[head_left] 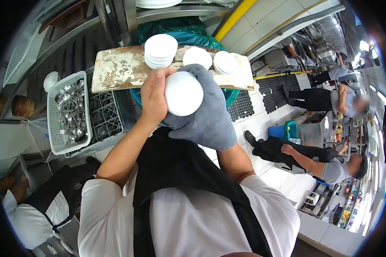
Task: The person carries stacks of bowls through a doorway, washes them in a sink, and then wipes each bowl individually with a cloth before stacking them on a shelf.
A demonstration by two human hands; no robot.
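My left hand [153, 95] grips the left edge of a small round white dish [183, 94], thumb up along its side. A grey cloth [210, 113] drapes over my right hand and wraps the dish's right and lower edges. The fingers of that hand are hidden beneath the cloth, which they press against the dish. Just beyond, a worn, paint-chipped board [120, 70] bears a taller stack of white dishes [161, 48] and two lower piles of white dishes, one in the middle [197, 58] and one at the right [225, 63].
At left, a white plastic basket [54, 124] holds spoons and forks beside a dark rack [105, 113] with glasses. A green plastic bag [180, 30] lies behind the board. One person [34, 210] is at lower left; several others stand along the kitchen at right.
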